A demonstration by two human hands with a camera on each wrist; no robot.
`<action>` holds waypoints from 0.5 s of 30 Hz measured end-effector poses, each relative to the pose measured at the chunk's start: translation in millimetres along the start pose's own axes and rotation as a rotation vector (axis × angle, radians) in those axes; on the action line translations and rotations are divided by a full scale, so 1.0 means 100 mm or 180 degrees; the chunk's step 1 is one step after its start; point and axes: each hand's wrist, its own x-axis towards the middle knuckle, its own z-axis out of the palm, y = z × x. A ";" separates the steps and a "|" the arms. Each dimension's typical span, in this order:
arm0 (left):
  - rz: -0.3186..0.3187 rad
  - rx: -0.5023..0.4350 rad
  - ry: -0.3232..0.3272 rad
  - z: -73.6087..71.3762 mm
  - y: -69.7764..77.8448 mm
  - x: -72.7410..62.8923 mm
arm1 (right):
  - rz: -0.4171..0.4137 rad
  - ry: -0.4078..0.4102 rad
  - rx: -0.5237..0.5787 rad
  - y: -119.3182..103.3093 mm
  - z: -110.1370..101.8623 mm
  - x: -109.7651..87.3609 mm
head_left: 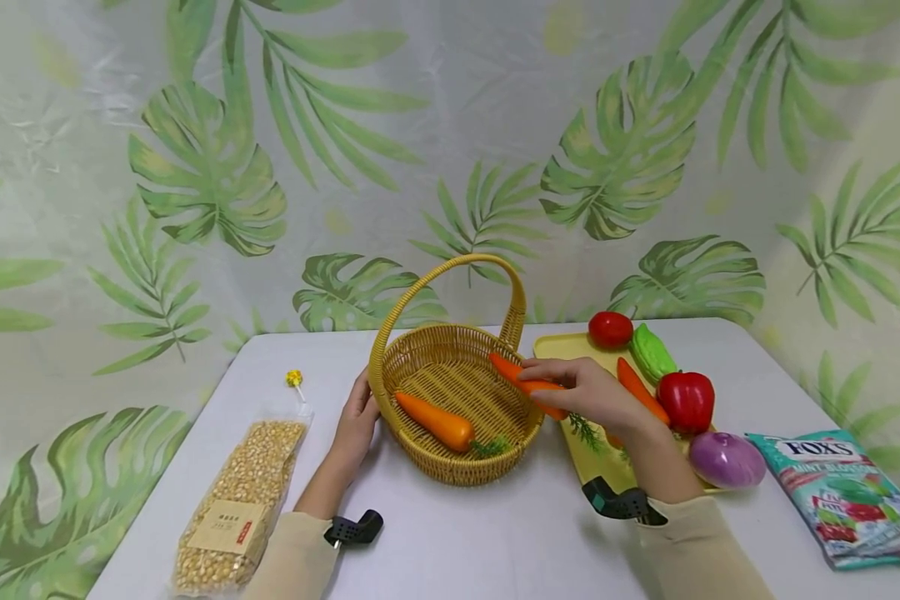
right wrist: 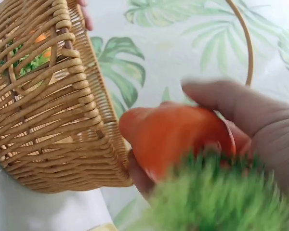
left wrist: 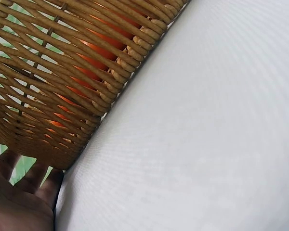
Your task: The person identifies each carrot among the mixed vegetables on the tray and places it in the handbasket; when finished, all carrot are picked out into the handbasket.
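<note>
A woven wicker basket [head_left: 461, 471] with a tall arched handle stands mid-table. Inside it lies an orange carrot [head_left: 435, 421] with green leaves; the left wrist view shows its orange through the weave. My left hand [head_left: 356, 425] rests against the basket's left outer side, fingers touching the wicker wall [left wrist: 43, 86]. Over the right rim, my right hand [head_left: 596, 396] grips another carrot [head_left: 510, 369], its narrow end pointing into the basket. Close up in the right wrist view, that carrot [right wrist: 168, 134] sits between thumb and fingers, its green leaves blurred in front.
Right of the basket, a yellow tray [head_left: 562, 346] bears a tomato [head_left: 610, 330], a green vegetable [head_left: 652, 353], another carrot [head_left: 640, 392], a red apple-like item [head_left: 686, 402] and a purple onion [head_left: 727, 459]. A candy bag [head_left: 843, 500] lies far right; a bag of kernels [head_left: 243, 500] and a lollipop [head_left: 294, 379] lie left.
</note>
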 end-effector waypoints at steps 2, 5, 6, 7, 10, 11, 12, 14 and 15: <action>0.0016 0.0003 -0.0003 0.00 0.00 0.00 | -0.0067 -0.0128 -0.0065 -0.03 0.01 0.00; 0.0024 0.0006 0.0000 0.00 0.01 0.00 | -0.0142 -0.0346 -0.0208 -0.08 0.04 0.03; 0.0018 0.0015 0.0005 0.00 0.01 0.00 | -0.0200 -0.0417 -0.0253 -0.09 0.05 0.05; 0.0015 0.0019 0.0006 0.00 0.01 0.00 | -0.0224 -0.0473 -0.0285 -0.10 0.06 0.07; 0.0000 0.0018 0.0006 0.00 0.01 -0.01 | -0.0368 -0.0575 -0.0360 -0.11 0.12 0.16; 0.0010 0.0017 0.0000 0.00 0.01 -0.01 | -0.0389 -0.0597 -0.0370 -0.11 0.14 0.19; 0.0003 0.0016 0.0006 0.00 0.01 -0.01 | -0.0408 -0.0610 -0.0391 -0.11 0.17 0.23; 0.0006 0.0007 0.0007 0.01 0.02 -0.02 | -0.0381 -0.0633 -0.0444 -0.10 0.22 0.30; 0.0012 0.0006 0.0003 0.01 0.02 -0.02 | -0.0360 -0.0648 -0.0484 -0.10 0.25 0.32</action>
